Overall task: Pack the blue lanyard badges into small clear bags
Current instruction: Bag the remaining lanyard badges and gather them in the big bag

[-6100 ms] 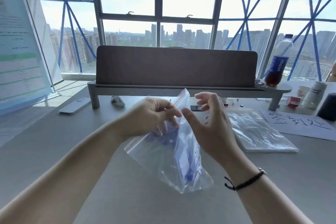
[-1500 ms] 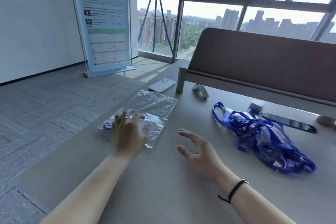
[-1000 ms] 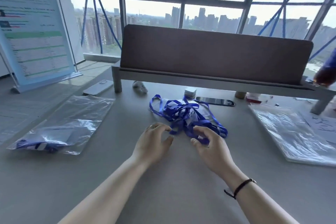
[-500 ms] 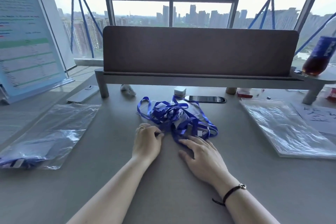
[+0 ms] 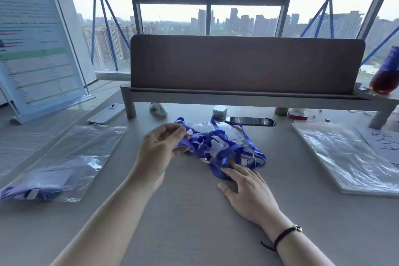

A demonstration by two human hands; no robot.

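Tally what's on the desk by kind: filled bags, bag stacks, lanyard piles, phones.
Filled clear bag: 1
Stack of empty clear bags: 1
Tangled pile of blue lanyard badges, single badges too tangled to count: 1
Phones: 2, a white one and a black one
Total: 5

High-rise office: desk (image 5: 194,222) with divider screen (image 5: 246,65), skyline windows (image 5: 244,17), info banner (image 5: 36,49).

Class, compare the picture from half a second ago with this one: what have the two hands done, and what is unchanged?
The left hand has lifted and now pinches a blue lanyard from the pile. The right hand stays flat, fingers pressing the pile's near edge. The filled bag and empty bags lie unmoved.
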